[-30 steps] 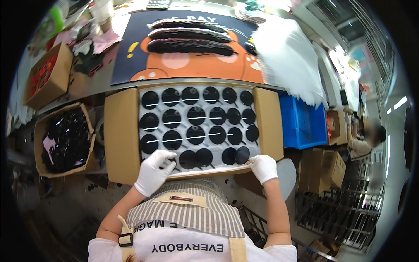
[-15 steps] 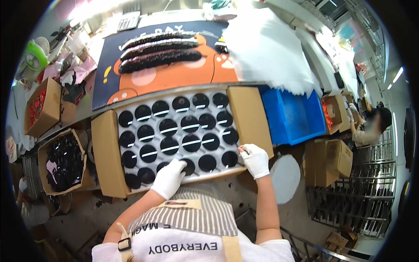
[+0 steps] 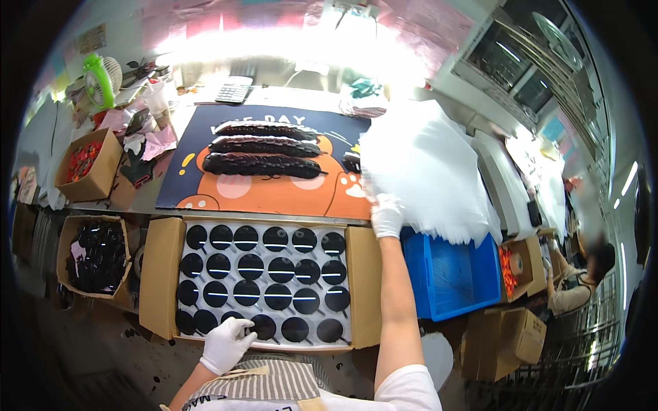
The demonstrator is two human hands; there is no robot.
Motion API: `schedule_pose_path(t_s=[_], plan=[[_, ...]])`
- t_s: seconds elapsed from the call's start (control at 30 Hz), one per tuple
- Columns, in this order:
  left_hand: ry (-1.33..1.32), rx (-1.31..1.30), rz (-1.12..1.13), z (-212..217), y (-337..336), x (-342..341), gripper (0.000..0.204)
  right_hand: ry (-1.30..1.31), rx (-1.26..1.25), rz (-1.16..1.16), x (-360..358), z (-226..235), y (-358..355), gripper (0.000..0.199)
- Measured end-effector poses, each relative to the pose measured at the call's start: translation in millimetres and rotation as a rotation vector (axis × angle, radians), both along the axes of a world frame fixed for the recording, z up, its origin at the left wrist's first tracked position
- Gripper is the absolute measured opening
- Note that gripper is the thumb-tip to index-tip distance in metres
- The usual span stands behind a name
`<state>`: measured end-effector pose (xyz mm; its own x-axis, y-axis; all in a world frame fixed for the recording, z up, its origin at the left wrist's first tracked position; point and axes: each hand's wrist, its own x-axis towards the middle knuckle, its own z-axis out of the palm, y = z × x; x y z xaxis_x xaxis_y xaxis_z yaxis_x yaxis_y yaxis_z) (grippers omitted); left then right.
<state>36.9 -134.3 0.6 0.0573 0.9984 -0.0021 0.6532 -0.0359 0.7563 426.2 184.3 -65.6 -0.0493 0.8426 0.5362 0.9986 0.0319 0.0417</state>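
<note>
Half-curled left hand (image 3: 226,346) at near black discs (image 3: 250,266), right hand (image 3: 388,216) at white sheets (image 3: 428,171); grips unclear. Green fan (image 3: 98,85) on tabletop (image 3: 277,98), far left.

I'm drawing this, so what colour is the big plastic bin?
The plastic bin is bright blue, seen best in the head view.

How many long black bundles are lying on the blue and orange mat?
3 on the mat: the back bundle, the middle bundle, and the front bundle, nearest the open box. I see none hidden.
</note>
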Motion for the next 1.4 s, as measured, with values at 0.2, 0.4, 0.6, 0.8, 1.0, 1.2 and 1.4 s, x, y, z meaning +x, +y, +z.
schedule_pose_path(t_s=[0.2,0.4,0.6,0.8,1.0,1.2,1.4], plan=[[-0.247,-0.179,0.06,10,-8,-17,0.021,0.868,-0.442,0.226,28,86,-14,0.008],[-0.597,-0.353,-0.191,-7,56,-11,0.064,0.734,-1.147,0.777,-127,114,-141,0.01],[-0.34,-0.238,-0.016,20,103,-32,0.086,0.68,-1.226,0.805,-246,80,-207,0.023],[-0.165,-0.133,0.293,-32,82,-114,0.072,1.252,-1.081,0.107,-203,87,-218,0.047],[0.045,-0.114,0.353,-40,81,-148,0.077,1.003,-0.838,0.036,-182,31,-210,0.047],[0.337,0.474,-0.039,26,65,-128,0.066,0.842,-0.751,0.064,-168,3,-206,0.046],[0.555,0.114,-0.339,-17,114,-89,0.063,0.388,-0.434,0.444,-169,59,-212,0.033]])
